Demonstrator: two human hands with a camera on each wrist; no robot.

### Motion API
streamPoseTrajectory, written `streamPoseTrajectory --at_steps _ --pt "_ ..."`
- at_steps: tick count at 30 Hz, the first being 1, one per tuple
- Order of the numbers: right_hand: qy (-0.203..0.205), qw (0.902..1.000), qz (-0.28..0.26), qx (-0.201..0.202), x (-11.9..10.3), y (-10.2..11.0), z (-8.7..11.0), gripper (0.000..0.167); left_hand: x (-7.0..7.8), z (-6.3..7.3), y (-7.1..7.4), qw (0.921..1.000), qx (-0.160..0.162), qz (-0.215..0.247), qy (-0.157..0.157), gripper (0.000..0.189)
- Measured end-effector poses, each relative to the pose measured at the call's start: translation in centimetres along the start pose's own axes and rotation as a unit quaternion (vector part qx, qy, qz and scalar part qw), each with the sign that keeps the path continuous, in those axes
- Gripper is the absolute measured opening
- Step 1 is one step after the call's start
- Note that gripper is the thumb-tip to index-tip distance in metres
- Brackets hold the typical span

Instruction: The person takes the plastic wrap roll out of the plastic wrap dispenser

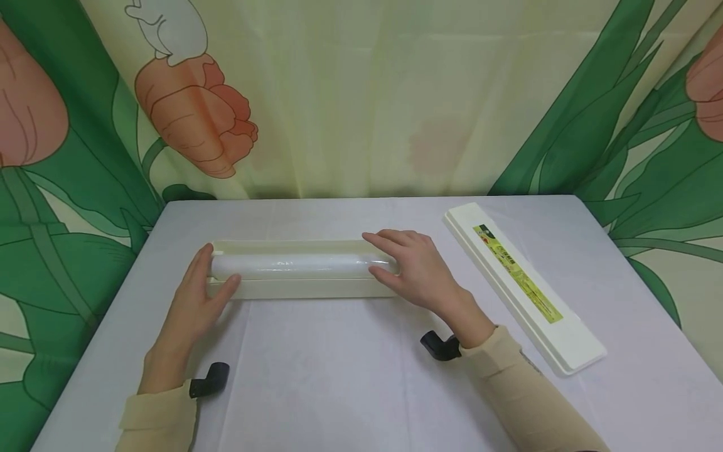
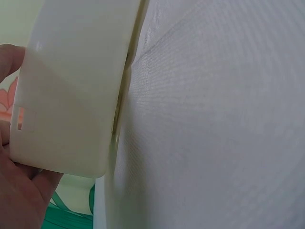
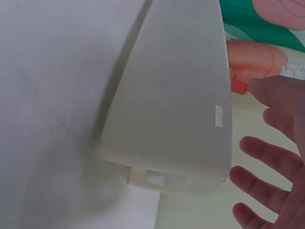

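Observation:
A long off-white cling film dispenser (image 1: 305, 289) lies lidless near the middle of the table. Inside it rests a glossy roll of film (image 1: 299, 263). My left hand (image 1: 194, 304) holds the dispenser's left end, fingers along the end and thumb at the front upper edge. In the left wrist view, the thumb (image 2: 8, 59) meets the rim of the box wall (image 2: 71, 90). Over the right end my right hand (image 1: 415, 270) is spread, thumb and fingers apart. The right wrist view shows its fingers (image 3: 264, 186) separated beside the box end (image 3: 167, 105).
A long white lid (image 1: 531, 289) with a yellow-green label (image 1: 516, 273) lies slanted on the right side of the table. White cloth (image 1: 327, 370) covers the table. Behind hangs a curtain (image 1: 361, 100) printed with leaves and flowers.

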State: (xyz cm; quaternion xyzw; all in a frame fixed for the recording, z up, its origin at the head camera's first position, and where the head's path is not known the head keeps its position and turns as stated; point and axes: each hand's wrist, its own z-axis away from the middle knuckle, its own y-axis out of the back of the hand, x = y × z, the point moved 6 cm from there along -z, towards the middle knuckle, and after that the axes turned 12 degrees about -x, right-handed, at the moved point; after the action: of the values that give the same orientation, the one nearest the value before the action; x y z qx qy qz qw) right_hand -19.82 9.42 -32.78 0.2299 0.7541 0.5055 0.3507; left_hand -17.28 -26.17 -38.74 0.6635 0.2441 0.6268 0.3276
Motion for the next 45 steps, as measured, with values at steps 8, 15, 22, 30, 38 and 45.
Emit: streamPoseTrajectory --at_steps 8,15,22,30,38,45 --pt "0.022 0.9994 -0.001 -0.028 -0.3 -0.7 -1.1 0.046 -0.1 -0.2 0.2 1.0 0.002 -0.001 -0.003 0.083" --pt "0.017 0.998 0.012 -0.059 -0.5 -1.2 -1.7 0.045 -0.2 -0.2 0.2 0.9999 0.004 0.003 -0.01 0.083" --pt "0.0 0.9948 0.023 -0.099 -0.5 -1.7 -2.1 0.045 -0.2 0.0 0.3 0.9999 0.004 0.006 -0.009 0.083" --pt "-0.012 0.986 0.058 -0.156 -0.2 -2.3 -3.0 0.04 -0.2 0.2 0.2 0.9999 0.008 0.009 -0.012 0.082" --pt "-0.003 0.9793 0.069 -0.191 -0.2 -2.9 -3.8 0.048 -0.1 0.2 0.1 1.0 0.003 0.009 0.003 0.084" --pt "0.014 0.9765 0.092 -0.194 -0.5 -3.0 -3.9 0.051 0.2 0.2 0.1 0.9999 0.003 0.015 -0.008 0.084"
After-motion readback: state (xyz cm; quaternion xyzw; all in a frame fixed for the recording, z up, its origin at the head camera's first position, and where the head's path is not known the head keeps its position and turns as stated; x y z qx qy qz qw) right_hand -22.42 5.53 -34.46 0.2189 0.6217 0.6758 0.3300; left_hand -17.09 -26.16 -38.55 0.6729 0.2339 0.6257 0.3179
